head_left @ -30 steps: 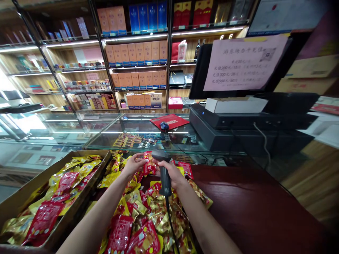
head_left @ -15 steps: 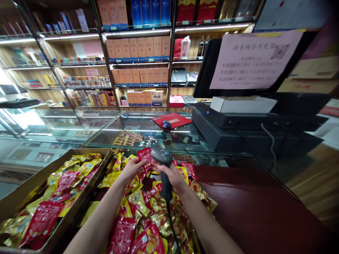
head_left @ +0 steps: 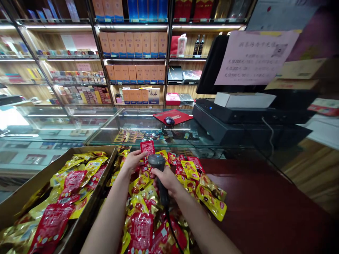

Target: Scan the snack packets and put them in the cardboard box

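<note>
My left hand (head_left: 135, 160) pinches the lower edge of a small red snack packet (head_left: 147, 147), which stands up with its printed side facing me. Wrapped around the handle of a dark barcode scanner (head_left: 156, 161) is my right hand (head_left: 167, 180); the scanner's head is just right of and below the packet, apart from my left hand. A black cable (head_left: 172, 229) runs down from the handle. Beneath both hands lies a loose pile of red, yellow and gold snack packets (head_left: 141, 229) on the dark red table (head_left: 254, 208).
At left stands an open cardboard box (head_left: 92, 199) of similar packets. Behind are a glass display counter (head_left: 106, 135), a mouse (head_left: 169, 121) on a red mat (head_left: 182, 116), and a black monitor (head_left: 209, 70) with a paper notice. Shelves with boxed goods (head_left: 129, 44) line the wall.
The scanner has moved slightly down and left, away from the packet. The red packet is held higher and more upright. My view has shifted a little.
</note>
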### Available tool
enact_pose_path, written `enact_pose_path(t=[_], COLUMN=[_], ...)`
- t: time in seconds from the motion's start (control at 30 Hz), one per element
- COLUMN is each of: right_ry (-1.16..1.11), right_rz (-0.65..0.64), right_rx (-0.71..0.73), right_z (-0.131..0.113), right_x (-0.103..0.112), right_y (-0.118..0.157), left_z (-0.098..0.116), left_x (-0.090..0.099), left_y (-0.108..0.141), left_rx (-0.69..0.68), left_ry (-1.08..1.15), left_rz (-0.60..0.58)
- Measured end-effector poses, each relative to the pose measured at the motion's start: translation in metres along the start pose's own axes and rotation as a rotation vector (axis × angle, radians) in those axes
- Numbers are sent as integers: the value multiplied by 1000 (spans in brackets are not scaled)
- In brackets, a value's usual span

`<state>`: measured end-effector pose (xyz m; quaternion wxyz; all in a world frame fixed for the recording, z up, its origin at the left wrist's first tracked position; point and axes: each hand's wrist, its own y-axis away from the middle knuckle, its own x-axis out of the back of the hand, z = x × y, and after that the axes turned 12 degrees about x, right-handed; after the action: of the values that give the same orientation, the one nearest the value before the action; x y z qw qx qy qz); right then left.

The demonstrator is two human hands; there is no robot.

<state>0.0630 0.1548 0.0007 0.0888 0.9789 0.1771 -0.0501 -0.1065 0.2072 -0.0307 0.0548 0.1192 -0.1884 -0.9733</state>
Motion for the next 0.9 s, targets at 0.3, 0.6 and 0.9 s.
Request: enact_pose_path(t=[0.3, 0.6, 0.9], right_ry=[152, 274, 242], right_rz=[-41, -7, 21], right_rx=[89, 236, 209], right_z=[10, 25, 30], right_x=[-6, -13, -14], right_y=[17, 27, 24], left_z=[7, 15, 9], left_x=[3, -18, -10], left_y=[1, 14, 5], left_rx=[-76, -75, 16], left_ry=[105, 92, 29], left_rz=[2, -97, -37])
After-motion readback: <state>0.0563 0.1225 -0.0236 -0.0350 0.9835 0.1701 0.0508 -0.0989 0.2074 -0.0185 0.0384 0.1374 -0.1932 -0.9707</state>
